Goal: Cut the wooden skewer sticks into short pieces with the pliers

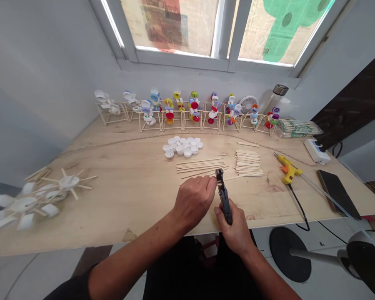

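Note:
My right hand is wrapped round the handles of dark pliers, whose jaws point away from me above the table's front part. A thin wooden stick passes at the jaws and sticks out to the right. My left hand is closed in a fist beside the jaws, pinching the stick's left end; its fingertips are hidden. Just beyond the hands lie several long sticks. Right of them is a stack of short cut sticks.
White bottle caps lie mid-table. Stick frames with coloured caps line the back. A yellow glue gun, a phone and a power strip are at right; stick-and-cap wheels at left.

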Action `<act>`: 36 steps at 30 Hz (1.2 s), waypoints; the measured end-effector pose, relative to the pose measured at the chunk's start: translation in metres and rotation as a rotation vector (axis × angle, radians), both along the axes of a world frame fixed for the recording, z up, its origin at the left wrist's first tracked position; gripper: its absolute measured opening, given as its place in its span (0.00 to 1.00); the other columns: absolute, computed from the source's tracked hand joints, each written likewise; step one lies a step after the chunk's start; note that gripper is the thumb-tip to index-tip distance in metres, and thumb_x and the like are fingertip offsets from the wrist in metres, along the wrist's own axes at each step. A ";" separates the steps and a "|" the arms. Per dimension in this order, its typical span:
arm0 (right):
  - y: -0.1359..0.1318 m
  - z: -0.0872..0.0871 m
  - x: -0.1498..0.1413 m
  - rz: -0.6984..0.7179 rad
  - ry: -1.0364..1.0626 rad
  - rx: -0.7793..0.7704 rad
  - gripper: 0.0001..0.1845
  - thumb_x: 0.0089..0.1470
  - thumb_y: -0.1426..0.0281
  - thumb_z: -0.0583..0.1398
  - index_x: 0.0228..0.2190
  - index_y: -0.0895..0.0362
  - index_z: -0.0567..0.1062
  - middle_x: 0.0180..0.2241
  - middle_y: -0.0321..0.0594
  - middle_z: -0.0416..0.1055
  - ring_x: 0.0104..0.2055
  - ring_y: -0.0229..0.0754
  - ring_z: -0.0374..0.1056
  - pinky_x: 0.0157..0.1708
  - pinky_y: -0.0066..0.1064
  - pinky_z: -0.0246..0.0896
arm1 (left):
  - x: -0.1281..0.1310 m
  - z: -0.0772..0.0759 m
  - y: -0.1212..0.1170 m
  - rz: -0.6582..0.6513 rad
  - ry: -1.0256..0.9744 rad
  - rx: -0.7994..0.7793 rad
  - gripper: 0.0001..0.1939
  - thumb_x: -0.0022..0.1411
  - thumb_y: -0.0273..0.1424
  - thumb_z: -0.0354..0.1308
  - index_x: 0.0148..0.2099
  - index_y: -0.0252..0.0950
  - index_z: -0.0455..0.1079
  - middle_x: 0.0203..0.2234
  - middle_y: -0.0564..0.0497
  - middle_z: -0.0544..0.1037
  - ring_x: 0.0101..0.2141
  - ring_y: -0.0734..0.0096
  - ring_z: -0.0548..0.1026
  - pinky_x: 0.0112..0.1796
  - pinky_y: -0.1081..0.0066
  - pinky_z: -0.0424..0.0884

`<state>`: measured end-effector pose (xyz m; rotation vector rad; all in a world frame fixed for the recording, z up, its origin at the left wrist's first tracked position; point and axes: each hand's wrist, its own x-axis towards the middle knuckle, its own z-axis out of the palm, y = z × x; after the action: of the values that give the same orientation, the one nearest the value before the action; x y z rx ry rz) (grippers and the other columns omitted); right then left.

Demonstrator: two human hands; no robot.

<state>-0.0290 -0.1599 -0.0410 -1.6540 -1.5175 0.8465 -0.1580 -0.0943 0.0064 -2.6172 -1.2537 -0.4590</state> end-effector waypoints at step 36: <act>-0.021 0.019 0.002 -0.014 -0.045 -0.078 0.06 0.48 0.67 0.54 0.31 0.55 0.65 0.24 0.34 0.70 0.27 0.41 0.66 0.28 0.29 0.55 | 0.000 -0.019 -0.021 -0.054 -0.293 0.281 0.07 0.59 0.23 0.48 0.38 0.33 0.65 0.24 0.51 0.72 0.26 0.74 0.68 0.28 0.74 0.60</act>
<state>-0.0267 -0.1810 -0.0221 -1.7491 -1.5188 0.8756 -0.1584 -0.1153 -0.0125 -2.4107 -1.1013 -0.9817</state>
